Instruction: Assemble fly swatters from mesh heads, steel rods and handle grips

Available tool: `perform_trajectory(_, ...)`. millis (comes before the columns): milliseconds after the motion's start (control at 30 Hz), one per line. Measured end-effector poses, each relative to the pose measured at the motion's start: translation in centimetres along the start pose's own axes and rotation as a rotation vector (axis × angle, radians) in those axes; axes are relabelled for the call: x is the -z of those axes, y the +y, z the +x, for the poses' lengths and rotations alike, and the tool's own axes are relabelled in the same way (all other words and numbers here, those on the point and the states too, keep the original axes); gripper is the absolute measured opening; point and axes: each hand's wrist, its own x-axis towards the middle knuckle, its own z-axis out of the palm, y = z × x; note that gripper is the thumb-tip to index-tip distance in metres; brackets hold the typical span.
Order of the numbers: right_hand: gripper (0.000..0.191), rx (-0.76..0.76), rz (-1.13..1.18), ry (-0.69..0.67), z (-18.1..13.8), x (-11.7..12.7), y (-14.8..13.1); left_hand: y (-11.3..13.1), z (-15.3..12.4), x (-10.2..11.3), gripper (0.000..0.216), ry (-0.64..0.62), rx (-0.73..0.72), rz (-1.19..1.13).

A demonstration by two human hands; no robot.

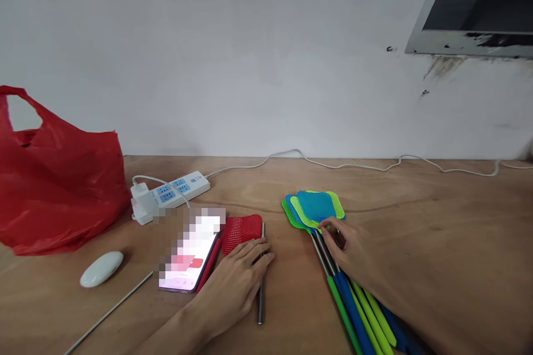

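My left hand [241, 277] lies flat on the wooden table [437, 222], fingers stretched out, touching a red fly swatter head [241, 229] and a steel rod [261, 283] beside it. My right hand [350, 249] rests on a stack of green and blue fly swatters [315, 208], its fingertips pinched at the point where the heads meet the metal shafts. Their green and blue handles [358, 310] run toward me under my right forearm.
A lit phone [189, 258] lies left of my left hand. A red plastic bag [54, 177] stands at far left, with a white power strip [172, 191], a white oval object [101, 269] and another thin rod [108, 310] nearby. A white cable [353, 165] runs along the wall.
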Motion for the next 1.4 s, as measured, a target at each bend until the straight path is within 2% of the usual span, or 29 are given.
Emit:
perform_trajectory(233, 0.011, -0.068, -0.235, -0.044, 0.4, 0.4, 0.5, 0.1, 0.1, 0.0, 0.034, 0.036, 0.019, -0.015)
perform_trajectory(433, 0.007, -0.053, -0.239, -0.089, 0.5, 0.7, 0.6, 0.4, 0.2, 0.4, 0.031, 0.068, 0.012, -0.051)
perform_trajectory(633, 0.008, -0.052, -0.315, -0.051, 0.6, 0.9, 1.0, 0.5, 0.5, 0.8, 0.029, 0.038, 0.050, -0.078)
perform_trajectory(700, 0.011, -0.076, -0.341, -0.051, 0.7, 1.0, 1.2, 0.5, 0.4, 0.8, 0.028, 0.044, 0.055, -0.087)
perform_trajectory(833, 0.032, -0.086, -0.353, -0.064, 0.8, 1.1, 1.2, 0.4, 0.3, 0.6, 0.028, 0.063, 0.066, -0.079)
perform_trajectory(1067, 0.030, -0.143, -0.131, -0.082, 0.2, 0.7, 0.9, -0.3, 0.3, 0.7, 0.050, 0.058, 0.109, 0.010)
perform_trajectory(1233, 0.029, -0.185, 0.083, -0.050, 0.4, 0.6, 0.9, -0.4, 0.4, 0.7, 0.039, 0.070, 0.112, 0.001)
perform_trajectory(1400, 0.037, -0.292, 0.479, -0.031, 1.1, 0.9, 0.7, -0.1, 0.4, 0.8, 0.030, 0.114, 0.097, -0.049)
